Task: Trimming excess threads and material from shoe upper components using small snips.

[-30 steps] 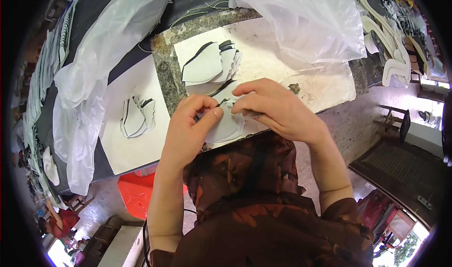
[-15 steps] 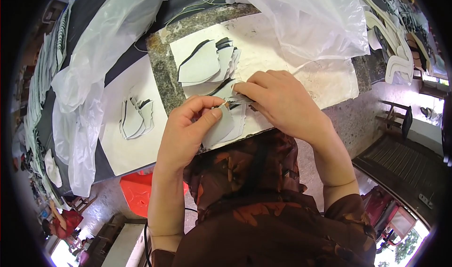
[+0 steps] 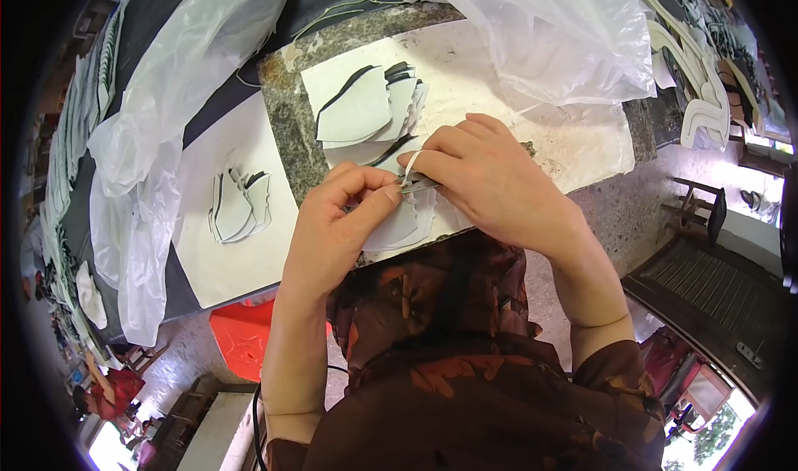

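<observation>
My left hand [image 3: 337,221] is closed, thumb and forefinger pinching the edge of a small light grey cut piece [image 3: 421,187] that is tilted nearly edge-on. My right hand [image 3: 495,172] meets it from the other side, its fingers bent and closed on a narrow white strip [image 3: 411,165] that curls up in a loop. Its fingertips are partly hidden. Under the hands lie more light grey pieces [image 3: 401,231] with wavy edges. Just beyond, a stack of similar pieces [image 3: 356,109] with curved black edges rests on a pale sheet [image 3: 453,55].
A smaller group of cut pieces [image 3: 233,213] sits on another white sheet [image 3: 195,259] at the left. Clear plastic bags [image 3: 137,188] cover the table's left part and its far right side. Beyond the table's front left edge is a red stool [image 3: 241,338].
The light grey piece in my left hand has tipped from facing up to nearly edge-on. A white strip now loops up at my right fingers, which have shifted slightly left.
</observation>
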Action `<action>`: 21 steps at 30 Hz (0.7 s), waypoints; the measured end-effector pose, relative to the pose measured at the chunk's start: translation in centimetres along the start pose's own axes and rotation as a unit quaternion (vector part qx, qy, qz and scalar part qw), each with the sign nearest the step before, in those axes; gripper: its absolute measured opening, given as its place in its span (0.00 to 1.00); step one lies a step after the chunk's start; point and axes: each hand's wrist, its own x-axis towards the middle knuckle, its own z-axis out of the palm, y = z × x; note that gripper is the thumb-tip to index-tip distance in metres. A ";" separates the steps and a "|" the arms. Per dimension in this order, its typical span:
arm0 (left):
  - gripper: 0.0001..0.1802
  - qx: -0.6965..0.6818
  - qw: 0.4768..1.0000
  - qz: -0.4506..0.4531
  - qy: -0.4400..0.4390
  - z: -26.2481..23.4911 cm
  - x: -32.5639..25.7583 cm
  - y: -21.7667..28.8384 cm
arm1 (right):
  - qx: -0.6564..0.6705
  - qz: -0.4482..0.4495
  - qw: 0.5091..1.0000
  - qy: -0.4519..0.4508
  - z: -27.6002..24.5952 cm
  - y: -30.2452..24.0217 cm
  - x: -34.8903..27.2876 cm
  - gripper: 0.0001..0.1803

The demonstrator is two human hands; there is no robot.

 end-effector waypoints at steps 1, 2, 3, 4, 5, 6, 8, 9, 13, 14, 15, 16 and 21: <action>0.10 -0.003 1.000 0.005 0.001 0.0 0.0 -0.2 | 0.004 0.003 1.000 0.007 0.1 -0.1 0.1 0.14; 0.10 -0.007 1.000 0.010 0.003 0.1 0.1 -0.4 | 0.009 0.006 1.000 0.014 0.2 -0.2 0.2 0.13; 0.10 -0.007 1.000 0.010 0.003 0.1 0.1 -0.5 | 0.009 0.006 1.000 0.014 0.3 -0.3 0.3 0.13; 0.10 -0.012 1.000 0.015 0.006 0.2 0.1 -0.5 | 0.014 0.013 1.000 0.008 0.3 -0.5 0.4 0.13; 0.10 -0.017 1.000 0.019 0.009 0.2 0.0 -0.6 | 0.019 0.020 1.000 0.002 0.3 -0.5 0.5 0.13; 0.10 -0.017 1.000 0.019 0.008 0.3 0.0 -0.6 | 0.019 0.020 1.000 0.002 0.4 -0.5 0.5 0.13; 0.11 -0.013 1.000 0.012 0.010 0.3 0.1 -0.7 | 0.034 0.031 0.999 -0.003 0.7 -0.4 0.5 0.12; 0.11 -0.014 1.000 0.012 0.010 0.3 0.1 -0.6 | 0.035 0.031 0.999 -0.003 0.7 -0.4 0.5 0.12; 0.11 0.002 1.000 0.024 0.011 0.3 0.1 -0.7 | 0.058 0.048 0.997 -0.018 0.5 -0.5 0.5 0.10; 0.11 -0.005 1.000 0.029 0.009 0.4 0.1 -0.7 | 0.067 0.051 0.996 -0.022 0.4 -0.6 0.6 0.10; 0.11 -0.005 1.000 0.029 0.010 0.4 0.1 -0.7 | 0.068 0.050 0.996 -0.022 0.1 -0.7 0.6 0.10; 0.10 -0.005 0.999 0.031 0.011 0.4 0.1 -0.8 | 0.100 0.053 0.993 -0.029 -0.2 -0.8 0.6 0.12; 0.10 -0.012 0.999 0.037 0.013 0.5 0.2 -1.0 | 0.194 0.060 0.978 -0.038 -0.2 -0.4 0.7 0.19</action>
